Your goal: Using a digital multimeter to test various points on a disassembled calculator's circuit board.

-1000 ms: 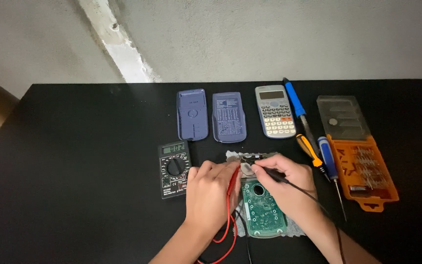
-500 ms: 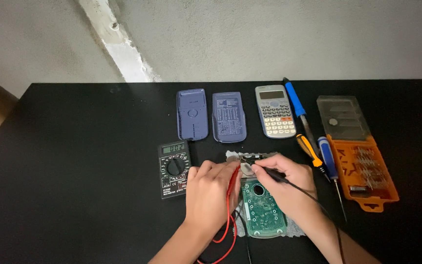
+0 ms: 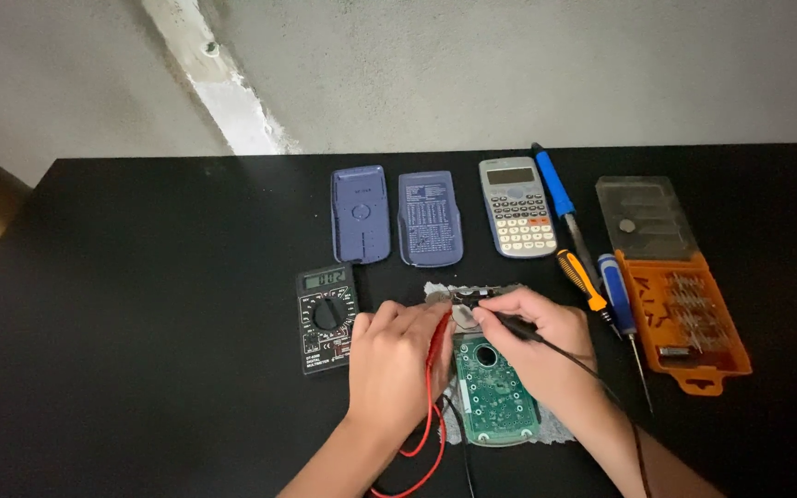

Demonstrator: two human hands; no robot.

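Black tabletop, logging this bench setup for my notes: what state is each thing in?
Black multimeter: switched on, display lit.
Green circuit board: bare, out of its case.
Grey calculator: whole, face up.
Orange bit case: open, clear lid folded back.
Left hand: grip on red probe.
Right hand: grip on black probe.

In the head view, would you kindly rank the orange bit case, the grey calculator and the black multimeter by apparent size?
1. Orange bit case, with its clear lid open: clearly the largest.
2. Grey calculator and black multimeter: these look about alike, so I would not rank one above the other.
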